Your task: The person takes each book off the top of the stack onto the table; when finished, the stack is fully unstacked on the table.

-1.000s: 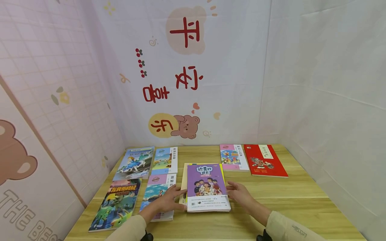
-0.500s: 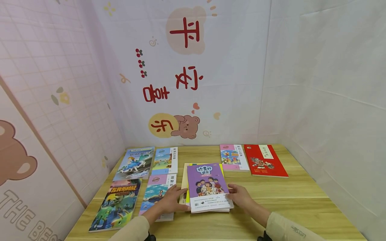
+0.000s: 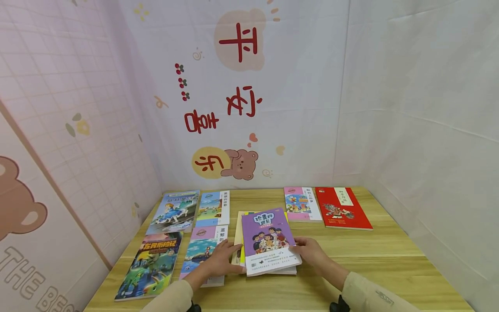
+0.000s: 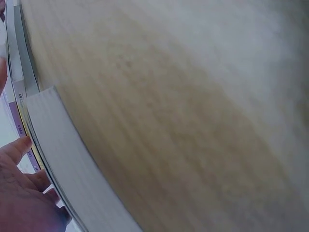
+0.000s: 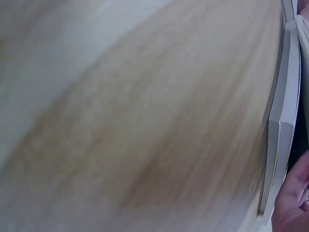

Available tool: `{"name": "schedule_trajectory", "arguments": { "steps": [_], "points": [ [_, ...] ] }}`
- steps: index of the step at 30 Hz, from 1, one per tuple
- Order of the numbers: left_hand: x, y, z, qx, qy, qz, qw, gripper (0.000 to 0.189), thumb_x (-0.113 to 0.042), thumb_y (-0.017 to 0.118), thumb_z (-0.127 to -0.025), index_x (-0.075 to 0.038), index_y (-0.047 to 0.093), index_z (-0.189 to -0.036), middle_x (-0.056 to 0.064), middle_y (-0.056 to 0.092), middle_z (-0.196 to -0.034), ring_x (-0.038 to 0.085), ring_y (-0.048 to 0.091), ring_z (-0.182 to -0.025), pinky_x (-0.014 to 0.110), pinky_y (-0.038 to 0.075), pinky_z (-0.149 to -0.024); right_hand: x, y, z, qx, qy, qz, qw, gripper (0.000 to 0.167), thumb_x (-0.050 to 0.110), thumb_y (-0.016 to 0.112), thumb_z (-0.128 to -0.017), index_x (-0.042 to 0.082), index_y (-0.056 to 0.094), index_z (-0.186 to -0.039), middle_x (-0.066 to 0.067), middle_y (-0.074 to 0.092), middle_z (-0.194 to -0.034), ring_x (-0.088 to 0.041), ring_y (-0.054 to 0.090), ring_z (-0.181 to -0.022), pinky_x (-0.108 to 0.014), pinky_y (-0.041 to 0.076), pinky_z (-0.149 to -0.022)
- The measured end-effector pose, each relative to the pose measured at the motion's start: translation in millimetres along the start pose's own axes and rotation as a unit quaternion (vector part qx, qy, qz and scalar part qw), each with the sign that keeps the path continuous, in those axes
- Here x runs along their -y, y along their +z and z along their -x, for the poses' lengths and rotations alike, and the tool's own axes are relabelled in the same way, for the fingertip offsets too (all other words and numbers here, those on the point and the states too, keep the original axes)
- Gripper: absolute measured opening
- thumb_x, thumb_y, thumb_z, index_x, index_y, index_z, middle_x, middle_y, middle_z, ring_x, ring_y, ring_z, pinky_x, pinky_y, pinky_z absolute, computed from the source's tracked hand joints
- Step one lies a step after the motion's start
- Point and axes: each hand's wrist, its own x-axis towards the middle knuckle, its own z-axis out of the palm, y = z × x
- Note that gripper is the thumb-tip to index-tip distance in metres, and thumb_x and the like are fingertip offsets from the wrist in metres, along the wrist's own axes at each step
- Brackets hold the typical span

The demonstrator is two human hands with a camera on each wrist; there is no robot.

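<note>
A purple picture book (image 3: pixel 269 240) lies askew on top of a small pile in the middle, its right side raised a little off the books beneath. My right hand (image 3: pixel 312 252) pinches its right edge near the lower corner. Along the pile's left side, my left hand (image 3: pixel 224 259) has its fingers spread, and the thumb touches the book's lower left corner. Under the purple book show a yellow cover (image 3: pixel 242 260) and a cream one; the rest is hidden. In the right wrist view, a dark gap separates the top book from the lower books (image 5: pixel 285 96).
On the left lie several books, including a blue girl-cover book (image 3: pixel 173 212), a dinosaur book (image 3: pixel 150 266) and a lake-cover book (image 3: pixel 204 249), partly under my left forearm. A pink-and-blue book (image 3: pixel 302 203) and a red book (image 3: pixel 343 208) lie back right on the wooden table (image 3: pixel 370 268).
The purple book has turned counterclockwise on the pile, and its right side has come up with my right hand. My left hand has shifted slightly right.
</note>
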Motion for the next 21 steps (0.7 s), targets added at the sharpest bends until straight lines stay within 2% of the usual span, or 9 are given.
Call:
{"name": "schedule_trajectory", "arguments": {
  "steps": [3, 7, 12, 15, 21],
  "points": [
    [1.3, 0.2, -0.6, 0.001, 0.002, 0.001, 1.0, 0.084, -0.056, 0.075, -0.083, -0.014, 0.046, -0.15, 0.022, 0.038, -0.15, 0.05, 0.016, -0.144, 0.075, 0.018, -0.105, 0.2, -0.2, 2.3, 0.014, 0.004, -0.02, 0.9997, 0.042, 0.001, 0.063, -0.092, -0.012, 0.056, -0.131, -0.011, 0.069, -0.098, -0.019, 0.065, -0.08, -0.035, 0.056, -0.068],
    [2.3, -0.2, -0.6, 0.003, 0.004, 0.004, 1.0, 0.084, -0.056, 0.074, -0.083, -0.014, 0.045, -0.15, 0.022, 0.038, -0.151, 0.05, 0.015, -0.145, 0.075, 0.018, -0.105, -1.0, -2.5, 3.9, 0.044, 0.003, -0.041, 0.9982, 0.044, -0.002, 0.06, -0.091, -0.015, 0.051, -0.132, -0.012, 0.07, -0.098, -0.022, 0.068, -0.082, -0.037, 0.058, -0.068],
    [1.7, -2.2, 1.1, 0.007, 0.002, 0.009, 0.9999, 0.084, -0.055, 0.074, -0.084, -0.014, 0.044, -0.151, 0.022, 0.036, -0.152, 0.05, 0.013, -0.145, 0.075, 0.017, -0.105, -3.5, -5.6, 1.9, 0.081, 0.0, -0.044, 0.9958, 0.053, 0.006, 0.063, -0.093, -0.018, 0.045, -0.137, -0.013, 0.071, -0.1, -0.022, 0.069, -0.084, -0.037, 0.058, -0.068],
    [0.7, -3.2, 2.0, 0.008, 0.0, 0.012, 0.9999, 0.085, -0.054, 0.075, -0.084, -0.013, 0.044, -0.151, 0.023, 0.035, -0.153, 0.049, 0.012, -0.145, 0.075, 0.016, -0.105, -5.3, -5.8, 1.0, 0.081, 0.001, -0.025, 0.9964, 0.056, 0.008, 0.067, -0.093, -0.015, 0.045, -0.139, -0.012, 0.071, -0.1, -0.02, 0.069, -0.08, -0.035, 0.057, -0.065],
    [-0.6, -3.4, 3.4, 0.01, -0.001, 0.016, 0.9998, 0.082, -0.053, 0.075, -0.084, -0.014, 0.045, -0.151, 0.021, 0.035, -0.153, 0.048, 0.013, -0.146, 0.075, 0.016, -0.105, -7.1, -7.2, 3.5, 0.054, 0.008, -0.003, 0.9985, 0.062, 0.0, 0.067, -0.091, -0.007, 0.041, -0.146, -0.013, 0.066, -0.097, -0.021, 0.065, -0.076, -0.035, 0.056, -0.061]
  ]
}}
